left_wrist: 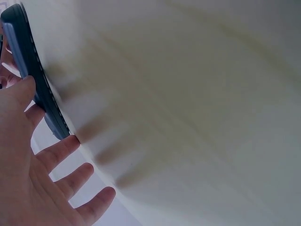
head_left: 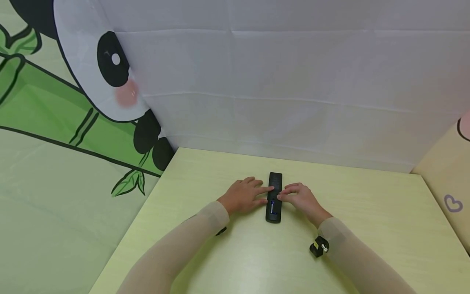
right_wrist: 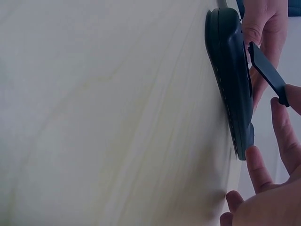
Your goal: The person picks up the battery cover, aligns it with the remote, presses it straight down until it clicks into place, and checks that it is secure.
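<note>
A black remote control (head_left: 276, 179) lies lengthwise on the table, its battery compartment (head_left: 272, 206) uncovered and showing something blue inside. My left hand (head_left: 243, 197) stays at its left side, fingers spread and straight. The index finger rests on the remote and the thumb touches its left edge. From the right, my right hand (head_left: 302, 202) pinches a thin black battery cover (right_wrist: 268, 73) between thumb and a finger. The cover is tilted up, its far end close over the remote. Another right fingertip reaches the remote's end in the right wrist view.
The pale yellow table (head_left: 227, 261) ends at a white cloth backdrop (head_left: 279, 102) behind. A printed panda and bamboo cloth (head_left: 110, 106) hangs at the left. A small black device (head_left: 318, 247) sits at the right wrist.
</note>
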### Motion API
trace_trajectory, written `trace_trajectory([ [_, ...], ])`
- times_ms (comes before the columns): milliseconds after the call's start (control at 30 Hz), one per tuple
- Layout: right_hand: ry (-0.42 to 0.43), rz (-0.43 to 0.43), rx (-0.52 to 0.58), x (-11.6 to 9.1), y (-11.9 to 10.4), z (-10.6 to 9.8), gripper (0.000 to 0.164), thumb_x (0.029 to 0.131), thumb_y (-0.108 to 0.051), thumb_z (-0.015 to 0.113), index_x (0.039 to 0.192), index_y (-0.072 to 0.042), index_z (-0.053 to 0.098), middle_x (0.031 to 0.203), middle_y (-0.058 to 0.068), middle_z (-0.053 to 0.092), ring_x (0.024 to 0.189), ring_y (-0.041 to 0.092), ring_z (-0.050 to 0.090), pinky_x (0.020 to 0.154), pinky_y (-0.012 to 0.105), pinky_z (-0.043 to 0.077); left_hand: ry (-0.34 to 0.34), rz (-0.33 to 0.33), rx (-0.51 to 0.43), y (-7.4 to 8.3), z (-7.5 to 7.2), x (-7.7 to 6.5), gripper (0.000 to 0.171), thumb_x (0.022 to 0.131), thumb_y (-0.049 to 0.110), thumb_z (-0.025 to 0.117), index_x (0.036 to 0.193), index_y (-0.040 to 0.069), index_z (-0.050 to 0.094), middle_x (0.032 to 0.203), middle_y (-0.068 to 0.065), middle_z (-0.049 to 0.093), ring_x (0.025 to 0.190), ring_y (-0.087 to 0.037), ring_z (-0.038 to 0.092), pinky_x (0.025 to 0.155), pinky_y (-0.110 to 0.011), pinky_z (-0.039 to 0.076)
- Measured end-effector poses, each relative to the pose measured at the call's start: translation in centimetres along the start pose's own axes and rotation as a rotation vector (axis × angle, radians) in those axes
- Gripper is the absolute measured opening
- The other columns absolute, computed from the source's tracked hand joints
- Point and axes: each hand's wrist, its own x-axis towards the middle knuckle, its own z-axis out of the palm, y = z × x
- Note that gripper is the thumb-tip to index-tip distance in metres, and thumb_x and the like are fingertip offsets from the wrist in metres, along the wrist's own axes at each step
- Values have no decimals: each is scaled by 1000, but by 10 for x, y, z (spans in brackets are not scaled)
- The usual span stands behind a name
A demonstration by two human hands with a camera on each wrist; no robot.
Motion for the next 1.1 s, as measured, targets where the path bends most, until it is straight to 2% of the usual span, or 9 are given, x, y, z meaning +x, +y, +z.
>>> trace_trajectory([
  [167,-1,-15,6,4,7,1,34,106,-36,86,118,-4,91,166,29,62,160,57,50,128,71,49,3,0,-3,1,-1,0,62,124,68,43,183,50,40,183,-1,57,173,-36,51,131,-61,56],
  [367,13,-72,-31,13,18,3,35,103,-47,90,111,-14,93,161,26,67,153,54,57,117,66,56,7,1,-10,0,-1,-1,62,124,68,44,183,50,41,183,-2,57,173,-36,51,130,-61,56],
  [567,8,-50,-42,17,22,6,34,102,-47,91,109,-14,93,163,26,66,157,55,55,125,71,52,7,4,-9,0,-1,-1,62,124,68,44,183,49,40,183,-2,57,173,-37,51,131,-61,56],
  [700,12,-37,-41,24,29,8,29,99,-49,93,107,-20,94,163,20,68,159,49,56,123,65,55,7,6,-10,0,-1,-1,63,124,68,43,184,49,40,183,-3,57,173,-38,51,131,-62,56],
  [767,-5,-26,-36,19,22,7,32,102,-46,91,111,-16,93,166,24,64,161,54,53,125,69,53,5,6,-11,0,-1,-2,62,124,67,43,184,49,40,184,-3,56,173,-38,51,131,-62,56],
  [867,3,-33,-48,17,20,8,30,103,-47,90,110,-17,94,166,23,65,159,52,55,123,67,55,3,3,-15,0,-1,-3,62,124,67,43,184,49,40,184,-2,56,174,-37,51,131,-62,56],
  [933,-1,-36,-58,10,11,8,34,105,-46,88,113,-13,93,166,26,63,158,56,53,123,71,54,5,1,-16,0,-2,-4,62,124,67,43,184,49,40,183,-2,56,174,-37,51,131,-62,56],
  [1000,8,-46,-71,11,13,9,34,105,-48,88,111,-15,93,165,26,65,156,56,55,120,69,56,8,0,-19,0,-2,-5,62,124,68,43,183,50,40,183,-2,57,174,-37,51,131,-62,56],
  [1100,-4,-38,-64,5,5,9,35,106,-43,87,114,-10,92,167,30,61,160,60,50,125,74,52,11,1,-18,-1,-1,-4,62,124,68,42,183,50,40,183,-1,57,174,-37,51,131,-62,56],
])
